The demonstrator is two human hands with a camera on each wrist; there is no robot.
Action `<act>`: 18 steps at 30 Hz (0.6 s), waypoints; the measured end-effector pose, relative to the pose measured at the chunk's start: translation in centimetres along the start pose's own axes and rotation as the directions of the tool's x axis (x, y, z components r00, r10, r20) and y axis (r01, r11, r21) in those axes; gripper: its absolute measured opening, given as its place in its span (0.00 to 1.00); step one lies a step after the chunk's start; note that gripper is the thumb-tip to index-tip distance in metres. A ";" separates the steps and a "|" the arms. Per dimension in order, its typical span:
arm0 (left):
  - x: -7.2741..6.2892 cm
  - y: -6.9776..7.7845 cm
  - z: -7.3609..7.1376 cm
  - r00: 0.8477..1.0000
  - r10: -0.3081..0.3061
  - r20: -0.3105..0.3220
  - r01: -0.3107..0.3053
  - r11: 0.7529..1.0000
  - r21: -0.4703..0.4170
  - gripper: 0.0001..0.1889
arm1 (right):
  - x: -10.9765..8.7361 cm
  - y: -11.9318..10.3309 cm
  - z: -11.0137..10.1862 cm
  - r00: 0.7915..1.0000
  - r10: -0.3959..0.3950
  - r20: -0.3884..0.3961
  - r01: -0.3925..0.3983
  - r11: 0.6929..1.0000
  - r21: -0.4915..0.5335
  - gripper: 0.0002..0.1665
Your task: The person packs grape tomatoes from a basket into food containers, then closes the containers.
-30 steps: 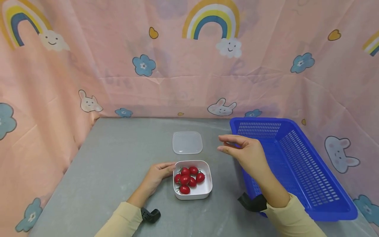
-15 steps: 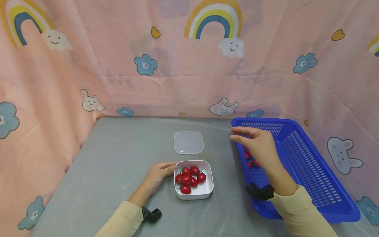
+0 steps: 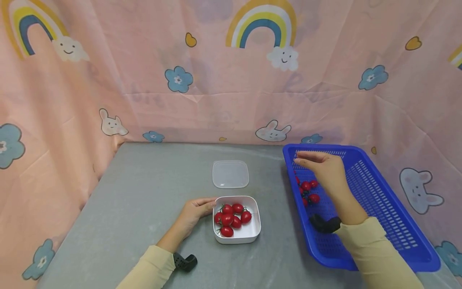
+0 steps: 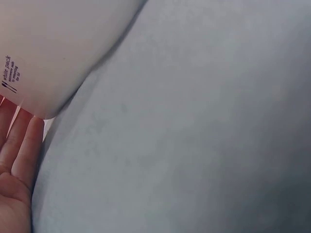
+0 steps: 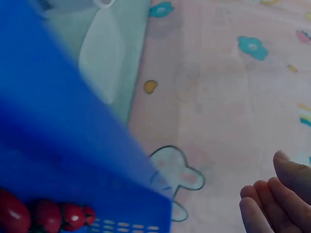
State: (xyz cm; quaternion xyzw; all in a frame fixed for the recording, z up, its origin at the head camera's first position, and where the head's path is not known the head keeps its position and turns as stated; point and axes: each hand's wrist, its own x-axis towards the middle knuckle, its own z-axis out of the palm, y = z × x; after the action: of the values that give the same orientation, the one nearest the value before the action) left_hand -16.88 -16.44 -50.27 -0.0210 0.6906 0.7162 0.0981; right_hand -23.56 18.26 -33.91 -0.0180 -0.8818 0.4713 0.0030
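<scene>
My left hand [image 3: 190, 216] touches the left side of a small white square box [image 3: 239, 240], its fingertips against the outer wall. Cherry tomatoes [image 3: 227, 219], several of them with green stems, lie in the left part of this box. Printed lettering shows on the box wall [image 4: 58, 53] in the left wrist view. My right hand [image 3: 326, 172] hovers over the left part of a blue plastic basket [image 3: 393, 218], thumb and fingers apart with nothing between them. Below it, more cherry tomatoes [image 3: 314, 198] lie along the basket's left side, some hidden by the rim.
A translucent lid [image 3: 230, 174] lies flat on the grey table [image 3: 144, 192] behind the box. The basket's raised walls stand at the table's right side. A pink patterned cloth [image 3: 202, 108] hangs behind the table.
My right hand has moved rightward from beside the basket's left rim to above its inside, uncovering the tomatoes there. The left hand and the box stay together in place.
</scene>
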 end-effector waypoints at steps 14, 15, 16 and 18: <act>0.0 -0.1 0.1 1.000 -0.004 -0.008 0.004 1.000 0.004 0.20 | 3.7 4.2 -0.2 0.998 0.061 -0.004 -0.061 0.997 0.047 0.40; 0.0 -0.1 0.1 1.000 -0.002 -0.006 0.002 1.000 0.004 0.20 | 3.9 4.4 -0.2 0.998 0.066 0.001 -0.066 0.996 0.051 0.39; 0.0 -0.1 0.0 1.000 0.002 -0.003 -0.002 1.000 0.005 0.20 | 4.1 4.6 -0.2 0.997 0.073 0.007 -0.073 0.996 0.059 0.39; 0.0 -0.1 0.0 1.000 0.005 0.000 -0.005 1.000 0.005 0.20 | 4.5 5.0 -0.1 0.996 0.086 0.022 -0.087 0.993 0.078 0.37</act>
State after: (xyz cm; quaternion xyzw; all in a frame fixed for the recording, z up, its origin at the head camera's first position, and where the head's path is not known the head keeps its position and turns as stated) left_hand -16.87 -16.41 -50.32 -0.0191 0.6926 0.7146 0.0965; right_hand -27.88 21.28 -38.00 -0.0515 -0.8610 0.5054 -0.0249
